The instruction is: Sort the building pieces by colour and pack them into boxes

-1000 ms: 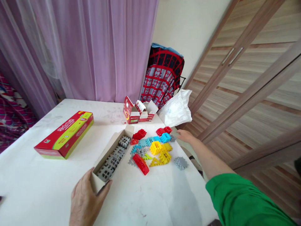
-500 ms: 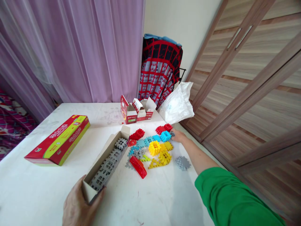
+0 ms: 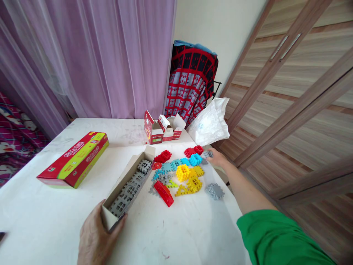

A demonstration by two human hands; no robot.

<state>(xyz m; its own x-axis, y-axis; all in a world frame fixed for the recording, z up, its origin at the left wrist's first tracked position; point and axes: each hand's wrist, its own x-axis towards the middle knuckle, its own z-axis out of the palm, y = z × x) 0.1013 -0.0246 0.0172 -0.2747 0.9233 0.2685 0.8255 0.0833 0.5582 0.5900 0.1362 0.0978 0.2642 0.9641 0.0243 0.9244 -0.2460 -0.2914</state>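
Observation:
My left hand [image 3: 100, 233] grips the near end of a long open cardboard box [image 3: 117, 191], thumb on one side and fingers on the other. Grey interlocking building blocks [image 3: 128, 193] lie in a row inside it. Over the far right edge of the table, my right hand [image 3: 217, 157] is closed on a small grey building block [image 3: 208, 154], just right of a light blue block [image 3: 195, 159]. Red blocks [image 3: 190, 151], yellow blocks [image 3: 193, 184] and a red curved piece [image 3: 163, 194] lie between the two hands. A separate grey block [image 3: 215, 191] sits near the right edge.
A closed red and yellow-green box [image 3: 74, 160] lies on the left of the white table [image 3: 49, 217]. Small open red boxes [image 3: 154, 136] stand at the back beside a white plastic bag [image 3: 211, 121]. Wooden wardrobe doors [image 3: 292, 110] rise on the right.
My right hand has lifted the grey block slightly up and right, away from the light blue blocks. My left hand still grips the long box. The camera view has shifted slightly.

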